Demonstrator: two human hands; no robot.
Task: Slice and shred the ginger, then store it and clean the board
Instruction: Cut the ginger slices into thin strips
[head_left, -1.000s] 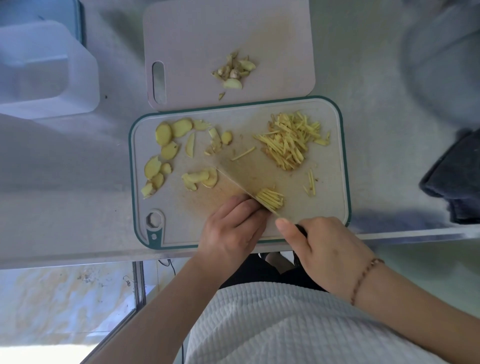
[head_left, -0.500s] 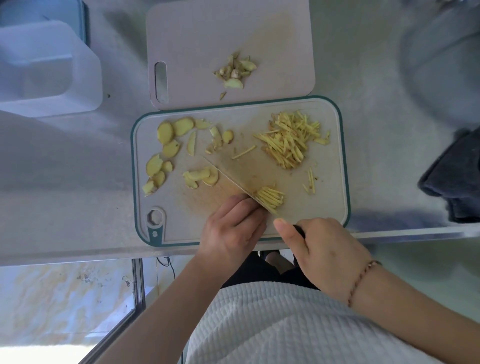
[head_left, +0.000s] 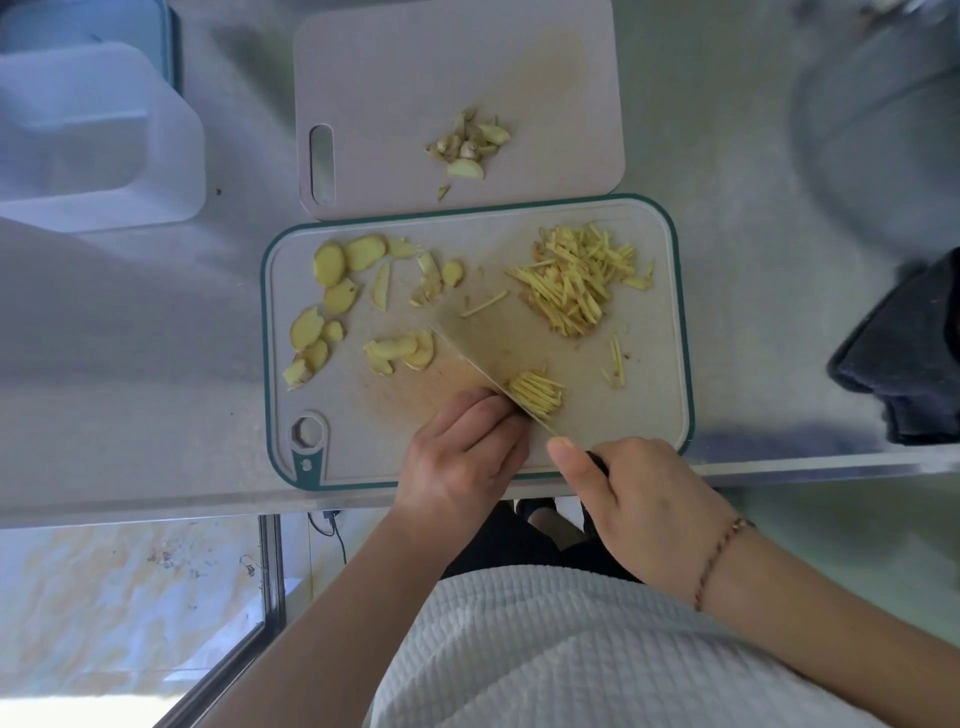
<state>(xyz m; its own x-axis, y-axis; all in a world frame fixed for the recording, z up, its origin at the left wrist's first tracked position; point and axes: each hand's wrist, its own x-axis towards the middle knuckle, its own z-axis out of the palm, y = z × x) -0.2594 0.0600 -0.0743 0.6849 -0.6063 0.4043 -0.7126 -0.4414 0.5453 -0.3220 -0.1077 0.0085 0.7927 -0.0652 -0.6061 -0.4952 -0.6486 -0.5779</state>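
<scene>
Two cutting boards lie on the grey table (head_left: 727, 130), edges touching: a green-rimmed board (head_left: 654, 415) nearer the person and a plain pale board (head_left: 395, 62) beyond it.

Green-rimmed board, left half: loose ginger slices (head_left: 332, 280), flat and scattered in an arc, with a small overlapping stack (head_left: 397, 353) just beside the blade tip.

Green-rimmed board, far right: a heap of ginger shreds (head_left: 576, 280), thin yellow sticks lying crosswise over each other; one stray stick (head_left: 483, 304) to its left; a few more strays (head_left: 615, 361) toward the right edge.

Green-rimmed board, near centre: a small bundle of freshly cut shreds (head_left: 535, 395), lying parallel against the right face of the knife (head_left: 488, 358). The blade runs diagonally from mid-board down toward the near edge, edge down on the board.

Right hand (head_left: 644, 509): fingers curled round the dark knife handle, forefinger laid straight along the top toward the blade. A thin cord bracelet (head_left: 719, 556) circles the wrist.

Left hand (head_left: 462, 457): fingers bent and pressed close together, knuckles against the left face of the blade. What lies under the fingertips is hidden, so whether they pinch ginger cannot be told.

Plain pale board: a small pile of ginger trimmings (head_left: 470, 148) near its centre; slot handle at its left end.

Table, far left: a translucent white plastic container (head_left: 98, 135). Table, right edge: a dark folded cloth (head_left: 904, 364).
</scene>
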